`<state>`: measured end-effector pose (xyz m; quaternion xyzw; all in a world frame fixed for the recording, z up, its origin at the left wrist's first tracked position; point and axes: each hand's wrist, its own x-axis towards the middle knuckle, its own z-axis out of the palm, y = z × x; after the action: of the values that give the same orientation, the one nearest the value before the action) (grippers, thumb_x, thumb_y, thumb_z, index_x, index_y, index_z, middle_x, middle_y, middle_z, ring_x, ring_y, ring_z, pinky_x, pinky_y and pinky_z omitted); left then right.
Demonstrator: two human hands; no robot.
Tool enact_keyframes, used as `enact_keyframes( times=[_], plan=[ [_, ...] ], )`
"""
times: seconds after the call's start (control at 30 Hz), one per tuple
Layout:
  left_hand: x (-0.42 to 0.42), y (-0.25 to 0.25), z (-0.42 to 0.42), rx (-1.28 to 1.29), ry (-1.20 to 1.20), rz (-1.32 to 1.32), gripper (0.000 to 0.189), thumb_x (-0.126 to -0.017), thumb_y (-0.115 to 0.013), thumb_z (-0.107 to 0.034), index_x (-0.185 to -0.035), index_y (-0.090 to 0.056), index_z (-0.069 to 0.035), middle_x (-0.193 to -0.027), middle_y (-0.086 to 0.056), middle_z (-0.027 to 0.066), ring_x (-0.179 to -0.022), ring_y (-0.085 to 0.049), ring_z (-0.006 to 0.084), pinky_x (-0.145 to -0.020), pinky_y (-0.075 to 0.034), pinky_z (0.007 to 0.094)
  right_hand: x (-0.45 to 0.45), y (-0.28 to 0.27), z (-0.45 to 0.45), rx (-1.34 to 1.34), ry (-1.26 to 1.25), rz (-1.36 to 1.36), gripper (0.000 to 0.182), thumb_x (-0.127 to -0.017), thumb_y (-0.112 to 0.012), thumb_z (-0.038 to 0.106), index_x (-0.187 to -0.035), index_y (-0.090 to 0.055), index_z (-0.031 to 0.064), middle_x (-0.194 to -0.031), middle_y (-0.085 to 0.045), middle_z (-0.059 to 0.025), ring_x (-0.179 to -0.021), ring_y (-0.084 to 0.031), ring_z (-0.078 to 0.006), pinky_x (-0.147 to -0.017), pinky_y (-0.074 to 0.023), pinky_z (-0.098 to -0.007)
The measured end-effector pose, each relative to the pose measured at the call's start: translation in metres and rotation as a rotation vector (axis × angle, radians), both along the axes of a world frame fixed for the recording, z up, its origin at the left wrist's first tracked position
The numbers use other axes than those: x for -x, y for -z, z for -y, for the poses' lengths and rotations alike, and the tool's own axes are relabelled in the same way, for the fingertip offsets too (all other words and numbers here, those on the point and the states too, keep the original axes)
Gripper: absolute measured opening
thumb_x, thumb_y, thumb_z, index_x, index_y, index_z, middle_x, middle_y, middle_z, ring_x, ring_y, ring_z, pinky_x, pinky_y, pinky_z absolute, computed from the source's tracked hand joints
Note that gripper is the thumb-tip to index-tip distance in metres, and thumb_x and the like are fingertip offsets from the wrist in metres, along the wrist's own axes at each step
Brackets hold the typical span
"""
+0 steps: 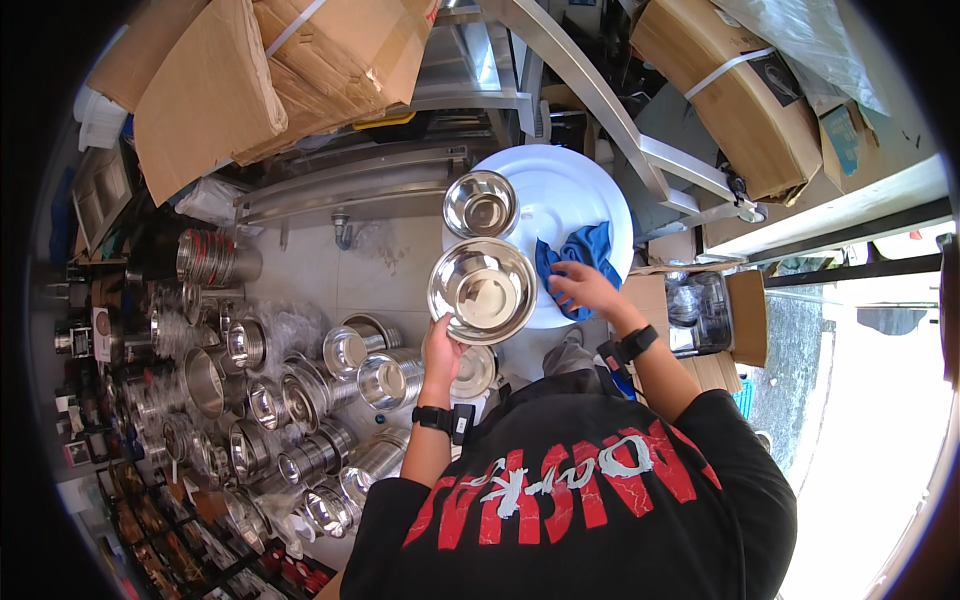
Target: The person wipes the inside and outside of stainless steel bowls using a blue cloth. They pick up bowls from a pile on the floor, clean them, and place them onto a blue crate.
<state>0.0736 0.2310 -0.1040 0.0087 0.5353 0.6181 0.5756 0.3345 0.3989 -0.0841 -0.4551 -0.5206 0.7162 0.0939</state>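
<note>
A shiny stainless steel bowl (482, 291) is gripped at its near rim by my left hand (444, 351). Just beyond it, a smaller steel bowl (481, 204) rests at the left side of a round white plastic surface (541, 169). My right hand (583, 289) is over a crumpled blue cloth (589, 251) on that surface, fingers spread and partly curled; whether they touch the cloth is unclear. The thumb of my left hand lies on the bowl's rim, and its other fingers are hidden beneath.
Many stacked steel bowls (390, 381), some in clear plastic wrap, cover the floor at left. Large cardboard boxes (330, 75) stand at upper left, another box (720, 97) at upper right. A metal frame (585, 67) rises beyond the white surface. An open carton (748, 315) stands at right.
</note>
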Motion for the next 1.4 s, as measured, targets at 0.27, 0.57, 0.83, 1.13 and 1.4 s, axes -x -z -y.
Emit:
enact_keyframes(
  times=[0.27,0.57,0.83,1.13,1.4],
  plan=[
    [0.003,0.001,-0.052,0.024,0.040,-0.059,0.034,-0.093,-0.045,-0.018,-0.127,-0.043,-0.010,-0.112,-0.059,0.0088,-0.096,-0.062,0.0221,-0.081,-0.054,0.0391,0.058,0.028,-0.014,0.027,0.139,-0.006,0.053,-0.087,-0.057,0.013,-0.135,-0.036,0.0032,-0.088,-0.064,-0.0128,-0.069,-0.063,-0.0174,-0.058,-0.0544,-0.0292],
    [0.051,0.012,-0.097,0.025,0.185,-0.247,0.048,-0.093,-0.049,-0.022,-0.136,-0.033,-0.008,-0.110,-0.059,0.0122,-0.093,-0.062,0.0223,-0.074,-0.052,0.0329,0.110,0.046,-0.061,-0.134,0.333,0.100,0.056,-0.082,-0.052,0.009,-0.136,-0.037,0.0088,-0.081,-0.067,-0.0158,-0.065,-0.068,-0.0212,-0.060,-0.0535,-0.0321],
    [0.116,0.040,-0.112,0.046,0.304,-0.287,0.046,-0.088,-0.053,-0.009,-0.131,-0.038,-0.003,-0.113,-0.058,0.0143,-0.095,-0.061,0.0232,-0.075,-0.050,0.0312,0.157,0.073,-0.103,-0.183,0.415,0.316,0.058,-0.080,-0.052,0.012,-0.136,-0.036,0.0079,-0.093,-0.065,-0.0203,-0.070,-0.068,-0.0266,-0.066,-0.0537,-0.0354],
    [0.156,0.063,-0.099,0.092,0.348,-0.266,0.038,-0.087,-0.052,-0.004,-0.125,-0.045,-0.004,-0.104,-0.060,0.0115,-0.085,-0.062,0.0195,-0.069,-0.050,0.0280,0.181,0.129,-0.115,-0.322,0.375,0.526,0.057,-0.079,-0.051,0.017,-0.134,-0.038,0.0080,-0.101,-0.063,-0.0243,-0.090,-0.063,-0.0380,-0.081,-0.0482,-0.0437],
    [0.173,0.074,-0.095,0.132,0.335,-0.189,0.034,-0.087,-0.052,-0.005,-0.121,-0.049,-0.003,-0.099,-0.061,0.0103,-0.077,-0.061,0.0175,-0.067,-0.050,0.0278,0.190,0.123,-0.121,-0.249,0.316,0.602,0.048,-0.080,-0.052,0.019,-0.125,-0.042,0.0048,-0.100,-0.063,-0.0264,-0.094,-0.061,-0.0407,-0.082,-0.0462,-0.0457]
  ],
)
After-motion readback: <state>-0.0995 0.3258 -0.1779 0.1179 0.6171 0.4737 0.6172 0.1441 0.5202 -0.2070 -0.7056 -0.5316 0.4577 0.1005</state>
